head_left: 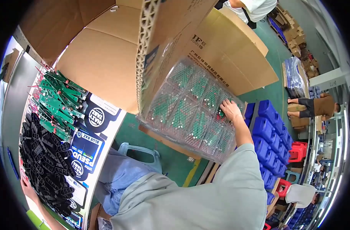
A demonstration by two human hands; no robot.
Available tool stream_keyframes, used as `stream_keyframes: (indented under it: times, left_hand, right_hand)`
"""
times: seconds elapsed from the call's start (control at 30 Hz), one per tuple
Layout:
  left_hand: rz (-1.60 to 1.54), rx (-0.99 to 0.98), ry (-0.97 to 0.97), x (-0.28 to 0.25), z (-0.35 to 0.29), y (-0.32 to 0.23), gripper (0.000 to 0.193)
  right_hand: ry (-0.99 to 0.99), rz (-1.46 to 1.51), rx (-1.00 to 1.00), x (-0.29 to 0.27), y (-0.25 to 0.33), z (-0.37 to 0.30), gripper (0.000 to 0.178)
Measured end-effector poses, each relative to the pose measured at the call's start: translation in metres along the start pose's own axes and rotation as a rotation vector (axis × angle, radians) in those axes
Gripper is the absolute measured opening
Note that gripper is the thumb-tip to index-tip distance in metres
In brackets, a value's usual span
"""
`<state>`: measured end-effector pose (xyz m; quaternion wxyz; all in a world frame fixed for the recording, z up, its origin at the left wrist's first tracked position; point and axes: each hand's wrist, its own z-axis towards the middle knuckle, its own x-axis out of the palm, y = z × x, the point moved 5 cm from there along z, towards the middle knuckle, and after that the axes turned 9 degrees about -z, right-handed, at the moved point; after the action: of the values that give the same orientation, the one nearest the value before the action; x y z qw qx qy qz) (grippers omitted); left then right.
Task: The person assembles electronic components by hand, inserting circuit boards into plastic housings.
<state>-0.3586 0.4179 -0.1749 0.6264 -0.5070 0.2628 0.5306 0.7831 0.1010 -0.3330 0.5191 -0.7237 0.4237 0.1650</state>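
And here at the centre, right of the frame's middle, sits the clear plastic tray (171, 138), its compartments filled with green pieces (197, 86), inside an open carton (240, 57) whose flaps rise behind it and to its left. My right grip (231, 110), a bare hand, is down at the tray's right side, fingers bent over a compartment; whether they pinch anything, I can't tell. Over at lower left, my left grip (30, 191) is at the edge of a heap of black plastic parts (46, 161); its fingertips are partly hidden, so open or closed, no call. Just above that heap lie loose green boards (56, 101) with thin red wires, on the printed surface (112, 124). Further out: a pale blue stool (156, 157) below the tray, stacked blue bins (269, 132) to its right, red stools (298, 151) beyond.
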Motion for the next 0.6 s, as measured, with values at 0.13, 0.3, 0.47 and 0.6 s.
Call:
stream_keyframes:
  times: [0.13, 0.3, 0.47, 0.6]
  left_hand:
    - [-0.022, -0.006, 0.029, 0.003, -0.002, -0.010, 0.039]
    - [-0.043, 0.014, 0.025, 0.002, -0.002, -0.012, 0.039]
    - [-0.031, 0.006, 0.014, 0.003, -0.001, -0.009, 0.038]
    - [-0.012, 0.029, -0.006, 0.001, -0.001, -0.006, 0.039]
  right_hand:
    - [0.067, -0.024, -0.078, -0.003, -0.001, -0.002, 0.022]
    - [0.091, 0.021, -0.046, 0.014, 0.005, -0.001, 0.020]
    - [0.032, -0.044, -0.088, 0.008, 0.007, -0.005, 0.018]
    - [0.049, -0.017, -0.117, 0.008, 0.006, -0.003, 0.023]
